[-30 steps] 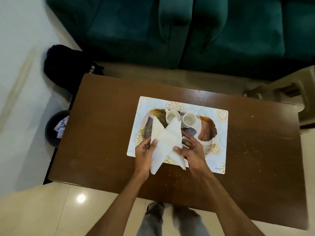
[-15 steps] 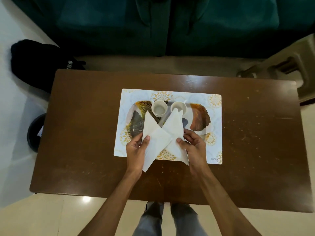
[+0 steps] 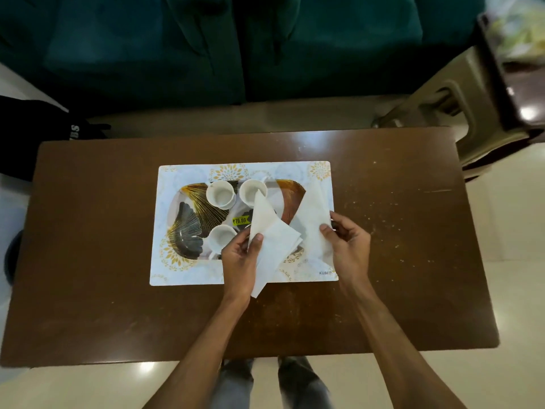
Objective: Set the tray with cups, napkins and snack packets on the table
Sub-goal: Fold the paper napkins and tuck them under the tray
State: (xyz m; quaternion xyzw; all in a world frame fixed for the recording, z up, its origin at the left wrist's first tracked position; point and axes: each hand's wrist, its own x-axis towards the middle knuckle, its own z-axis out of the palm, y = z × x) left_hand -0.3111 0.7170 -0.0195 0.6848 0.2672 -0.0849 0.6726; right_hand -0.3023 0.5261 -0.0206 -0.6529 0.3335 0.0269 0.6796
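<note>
A leaf-patterned tray lies on a white floral placemat in the middle of the brown table. Three white cups stand on the tray: two at the back and one at the front. My left hand pinches folded white napkins above the tray's front. My right hand holds a separate folded napkin over the tray's right end. I see no snack packets on the table.
A dark green sofa runs along the far side. A beige plastic stool stands at the back right, with a blurred dark shelf edge above it. A black bag lies at the back left.
My right hand has pulled one napkin away to the right, apart from the ones in my left hand. A third cup now shows at the tray's front.
</note>
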